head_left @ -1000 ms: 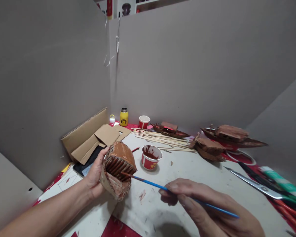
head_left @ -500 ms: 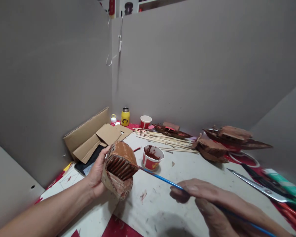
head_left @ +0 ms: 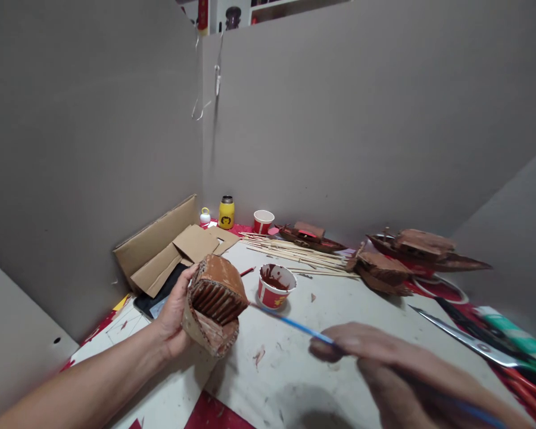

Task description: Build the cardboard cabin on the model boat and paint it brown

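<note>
My left hand [head_left: 176, 319] is closed round the left side of a small brown-painted cardboard model [head_left: 218, 277], with a curved top and ribbed corrugated inside. Its lower left outer side looks paler than the top. In my right hand [head_left: 366, 351] is a thin blue paintbrush [head_left: 304, 329], pinched between thumb and fingers. The brush tip is at the model's right edge; whether it touches is hard to tell. Behind the brush stands a red and white paper cup [head_left: 274, 296] with dark brown paint inside and smeared on its wall.
Cardboard pieces [head_left: 161, 238] lean at the left over a dark phone [head_left: 152, 304]. Thin wooden sticks [head_left: 299, 250], a yellow bottle [head_left: 226, 213] and another paper cup [head_left: 263, 221] lie behind. Brown model boats [head_left: 429, 247] and open scissors [head_left: 469, 339] are at the right.
The model in my left hand has shifted very slightly. My right hand and the brush have moved a little and look more blurred; the brush tip stays by the model's right edge.
</note>
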Available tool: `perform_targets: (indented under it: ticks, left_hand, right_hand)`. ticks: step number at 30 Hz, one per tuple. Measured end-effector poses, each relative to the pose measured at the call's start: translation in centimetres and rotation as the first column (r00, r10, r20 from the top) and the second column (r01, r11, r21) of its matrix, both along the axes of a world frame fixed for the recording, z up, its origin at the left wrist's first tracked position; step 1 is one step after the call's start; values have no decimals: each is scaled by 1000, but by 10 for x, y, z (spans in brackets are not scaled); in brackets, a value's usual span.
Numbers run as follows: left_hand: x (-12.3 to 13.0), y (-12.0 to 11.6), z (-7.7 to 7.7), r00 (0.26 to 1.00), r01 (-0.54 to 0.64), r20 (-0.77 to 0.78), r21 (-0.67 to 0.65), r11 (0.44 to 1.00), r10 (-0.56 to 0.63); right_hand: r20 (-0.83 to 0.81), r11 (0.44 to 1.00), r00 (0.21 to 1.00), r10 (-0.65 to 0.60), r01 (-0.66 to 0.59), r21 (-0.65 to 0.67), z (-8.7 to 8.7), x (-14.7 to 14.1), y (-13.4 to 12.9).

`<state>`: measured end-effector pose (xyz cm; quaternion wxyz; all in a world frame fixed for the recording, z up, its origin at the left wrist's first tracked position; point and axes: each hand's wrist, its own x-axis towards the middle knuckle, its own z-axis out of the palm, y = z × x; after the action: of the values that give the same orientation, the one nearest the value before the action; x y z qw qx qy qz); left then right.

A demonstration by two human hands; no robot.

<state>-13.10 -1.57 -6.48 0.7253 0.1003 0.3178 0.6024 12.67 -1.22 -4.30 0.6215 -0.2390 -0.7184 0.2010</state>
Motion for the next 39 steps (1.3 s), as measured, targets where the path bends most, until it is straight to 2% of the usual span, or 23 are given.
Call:
perform_targets:
  ticks: [3, 5, 9, 12, 15, 20, 25, 28, 31, 35, 39]
  left_hand:
    - [0, 2, 2, 997, -72, -23, -14, 997, 72]
    - [-1, 3, 2, 996, -71, -48, -7, 997, 71]
    - [-6, 3, -3, 998, -15, -66, -11, 1000, 14]
    - [-9, 3, -6, 997, 29, -73, -34, 999, -32]
    - [-9, 3, -5, 998, -6, -67, -55, 998, 2]
    - [-1, 2, 7, 996, -55, -72, -100, 994, 48]
    - [4, 0, 15, 988, -118, -106, -87, 989, 109]
    - [3, 0, 16, 995, -87, -67, -121, 989, 79]
    - [3, 0, 16, 994, -74, -95, -139, 988, 61]
    - [6, -2, 21, 987, -87, -141, -114, 990, 70]
    - [11, -3, 28, 982, -144, -147, -145, 979, 122]
  right_hand:
    - [-92, 985, 981, -171, 167, -52, 11, 3, 20]
    - [18, 977, 977, -215, 215, -10, 17, 7, 42]
    - [356, 986, 920, -166, 162, 42, 13, 12, 82]
    - [473, 992, 872, -127, 121, 42, 1, 9, 94]
    - [522, 998, 851, -64, 60, 24, -9, 5, 99]
    - [558, 1000, 829, 16, -24, 6, -18, 0, 108]
    - [504, 998, 862, -48, 22, 58, -24, -1, 111]
    - [462, 992, 879, -115, 81, 92, -19, 3, 107]
    - [437, 985, 884, -164, 124, 119, -12, 7, 102]
    - [407, 981, 894, -188, 147, 129, -9, 6, 98]
    - [373, 983, 910, -179, 152, 99, -11, 5, 98]
